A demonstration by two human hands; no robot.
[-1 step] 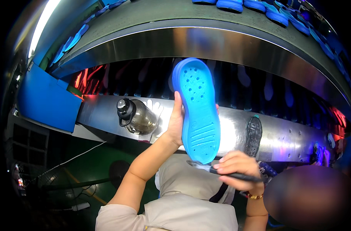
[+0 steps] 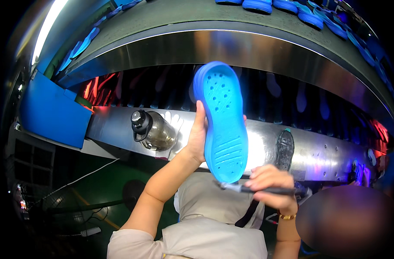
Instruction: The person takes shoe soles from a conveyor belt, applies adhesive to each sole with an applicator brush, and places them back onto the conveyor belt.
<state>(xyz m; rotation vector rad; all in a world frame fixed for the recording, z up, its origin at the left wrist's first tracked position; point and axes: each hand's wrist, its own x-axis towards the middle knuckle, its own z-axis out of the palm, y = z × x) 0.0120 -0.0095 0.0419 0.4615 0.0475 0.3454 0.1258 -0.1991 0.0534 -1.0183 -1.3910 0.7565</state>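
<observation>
My left hand (image 2: 199, 137) grips a bright blue shoe sole (image 2: 226, 129) upright by its sides. The thumb lies along the left edge, and fingertips show at the right edge. Several small holes dot its upper part, with slanted ridges lower down. In my right hand (image 2: 272, 187) is a slim brush (image 2: 238, 187) with a black handle and a pale metallic neck. The dark tip of the brush is just below the sole's bottom end; whether they touch I cannot tell.
A dark translucent bottle (image 2: 156, 131) stands on the metal ledge (image 2: 320, 157), beside a white glove (image 2: 174, 121). To the right lies a black sole (image 2: 285, 149). Beyond, a belt (image 2: 175, 15) carries several blue soles. A person's blurred head (image 2: 346, 220) is at lower right.
The sole has risen slightly in my left hand. My right hand and the brush have shifted a little to the right, and the brush lies more level.
</observation>
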